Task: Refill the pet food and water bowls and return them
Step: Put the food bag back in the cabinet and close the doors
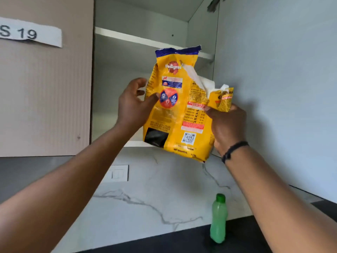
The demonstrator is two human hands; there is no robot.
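I hold a yellow pet food bag [175, 106] up in the middle of the frame, in front of the open cupboard [138, 84]. My right hand [226, 125] is clamped on the bag's right edge, fingers folded round the torn, crumpled corner flap, thumb pressed on the printed front. A dark cord bracelet [233, 150] sits on that wrist. My left hand [133, 103] is half open at the bag's left edge: the thumb lies flat on the front near the round red and blue mark, and the fingers are spread and curled behind the side, so it steadies the bag more than grips it.

The bag stands roughly upright, tilted a little, with its blue top strip torn open and white inner lining showing at the right. I cannot see what is inside it. Its lower edge hangs just below the cupboard's bottom board.

The cupboard has a white shelf [145, 41] across its upper part; what I can see of the space above and below it is bare. Its door [273, 88] stands open on the right. In the upper left of the frame a closed door carries a paper label [31, 33] reading "S 19".

Down at the lower right, a green bottle [218, 220] with a darker green cap stands upright on the dark tabletop [182, 241] against the marble wall [145, 198]. A white wall switch [118, 173] is set below the cupboard.
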